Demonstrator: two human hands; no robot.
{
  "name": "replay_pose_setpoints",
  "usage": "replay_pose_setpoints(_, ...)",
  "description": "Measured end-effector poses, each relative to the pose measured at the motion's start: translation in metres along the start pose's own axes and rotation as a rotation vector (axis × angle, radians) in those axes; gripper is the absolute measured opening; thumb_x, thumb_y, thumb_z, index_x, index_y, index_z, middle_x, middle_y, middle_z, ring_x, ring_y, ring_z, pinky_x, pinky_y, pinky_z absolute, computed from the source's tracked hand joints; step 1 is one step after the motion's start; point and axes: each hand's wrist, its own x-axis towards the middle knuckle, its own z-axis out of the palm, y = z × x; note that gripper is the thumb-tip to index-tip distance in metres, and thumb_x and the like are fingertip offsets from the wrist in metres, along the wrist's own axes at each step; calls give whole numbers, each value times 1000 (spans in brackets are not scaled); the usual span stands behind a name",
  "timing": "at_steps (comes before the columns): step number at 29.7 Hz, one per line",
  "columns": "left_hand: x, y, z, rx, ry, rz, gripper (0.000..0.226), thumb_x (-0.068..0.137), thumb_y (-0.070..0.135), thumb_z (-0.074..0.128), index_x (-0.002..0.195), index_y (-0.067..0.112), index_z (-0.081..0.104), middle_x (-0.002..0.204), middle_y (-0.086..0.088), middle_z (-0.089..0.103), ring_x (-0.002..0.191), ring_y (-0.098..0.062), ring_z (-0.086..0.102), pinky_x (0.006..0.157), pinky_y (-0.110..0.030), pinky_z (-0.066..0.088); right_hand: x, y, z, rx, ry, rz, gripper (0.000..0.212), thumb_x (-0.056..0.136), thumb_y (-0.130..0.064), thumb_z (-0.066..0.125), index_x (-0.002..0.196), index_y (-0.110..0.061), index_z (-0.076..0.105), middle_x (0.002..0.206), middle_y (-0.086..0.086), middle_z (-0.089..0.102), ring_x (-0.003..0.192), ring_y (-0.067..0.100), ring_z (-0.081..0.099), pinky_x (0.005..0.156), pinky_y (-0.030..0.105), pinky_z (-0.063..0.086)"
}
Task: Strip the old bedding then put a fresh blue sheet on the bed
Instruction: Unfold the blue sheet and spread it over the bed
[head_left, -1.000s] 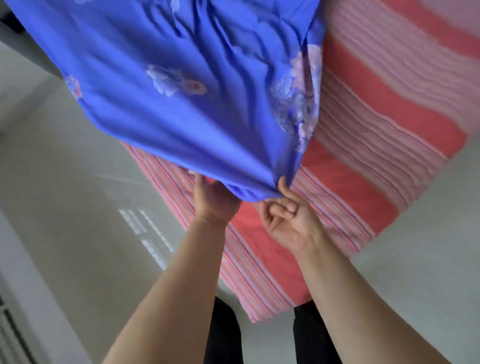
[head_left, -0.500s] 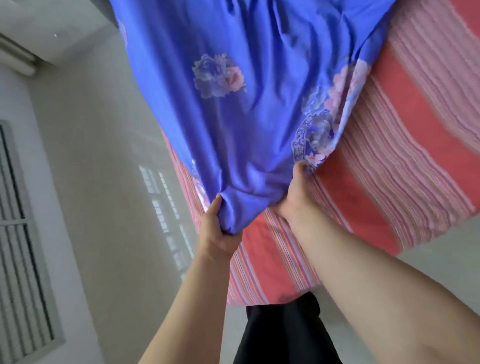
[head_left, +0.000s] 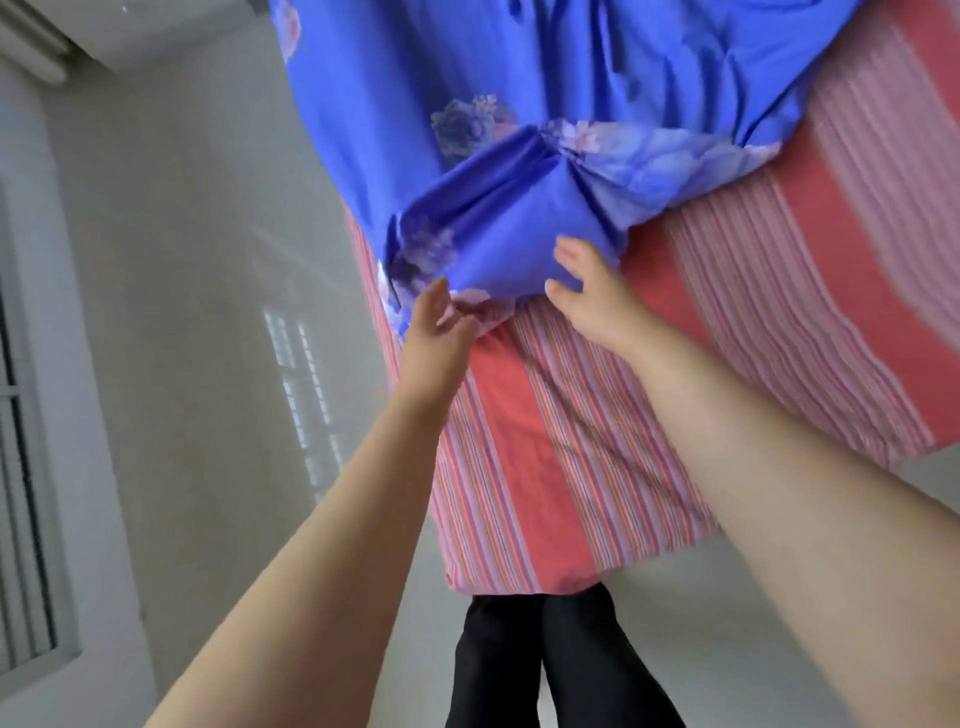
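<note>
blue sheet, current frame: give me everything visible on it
The blue sheet is thin, soft-looking woven fabric, bright blue with pale pink and lilac flower prints. It lies rumpled and creased over the far part of the red-and-pink striped mattress, its left edge hanging down the side. The near corner is bunched and folded back on itself. The left hand touches its lower edge; the right hand, fingers spread, touches the bunched corner. Neither clearly grips it.

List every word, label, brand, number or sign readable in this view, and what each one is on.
None: no readable text anywhere.
Blue sheet: flower prints only, no words.
Striped red mattress cover: stripes only, no label in view.
White unit on the wall: no visible marking.
</note>
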Motion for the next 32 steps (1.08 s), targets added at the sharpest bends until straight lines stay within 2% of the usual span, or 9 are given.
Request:
replay_pose_setpoints(2,-1,-17,1,376,32,-10,21,90,3,54,106,17,56,98,4,63,77,3,63,69,-5,40,-10,20,5,-119,-24,105,44,89,-11,60,132,-11,49,132,12,56,123,23,54,105,34,41)
replay_pose_setpoints(4,0,-40,-2,622,-17,-62,21,89,16,59,109,15,60,110,-2,64,96,-18,64,78,-18,42,-18,34,5,-374,-37,148,37,88,-21,62,125,-20,56,125,8,61,113,26,59,96,34,46)
replay_pose_setpoints(11,28,-73,29,834,-99,43,45,86,25,61,130,19,51,129,-6,51,119,-25,50,98,-36,41,24,66,-16,-909,189,94,62,89,-12,54,144,-30,32,152,7,22,128,34,36,100,40,36)
replay_pose_setpoints(14,51,-80,46,810,-44,23,59,82,30,65,137,21,45,134,-5,49,125,-25,47,103,-43,39,65,77,-33,-1138,10,-109,62,93,-6,42,147,-33,27,157,7,14,136,35,24,104,44,30)
replay_pose_setpoints(18,68,-89,72,892,13,-20,76,80,42,67,145,25,32,140,-3,43,132,-24,39,110,-44,29,113,77,-55,-1266,-144,-511,32,79,-15,50,104,-19,69,124,10,56,103,36,54,80,41,43)
replay_pose_setpoints(20,71,-90,85,983,54,-78,84,78,50,66,147,29,24,141,-2,39,135,-23,34,112,-44,21,127,65,-58,-1171,-196,-636,24,76,-19,51,87,-17,72,101,5,63,92,33,57,76,37,43)
replay_pose_setpoints(24,73,-79,111,1009,196,-104,92,73,65,62,148,32,20,137,-4,37,131,-25,35,109,-48,21,113,30,-54,-687,-181,-573,38,84,-26,33,99,-11,64,90,12,67,87,34,61,77,40,43)
replay_pose_setpoints(28,72,-54,129,829,508,39,51,76,49,42,114,19,60,115,-12,51,108,-34,48,89,-44,38,65,8,-56,-268,-155,-363,39,89,-25,28,107,-3,56,96,18,67,87,37,63,73,44,48)
replay_pose_setpoints(32,68,-50,127,649,600,296,23,79,20,43,84,4,58,109,-19,55,103,-30,47,87,-40,40,43,12,-62,-175,-26,-185,35,91,-43,50,87,-9,57,75,9,63,73,33,60,66,38,44)
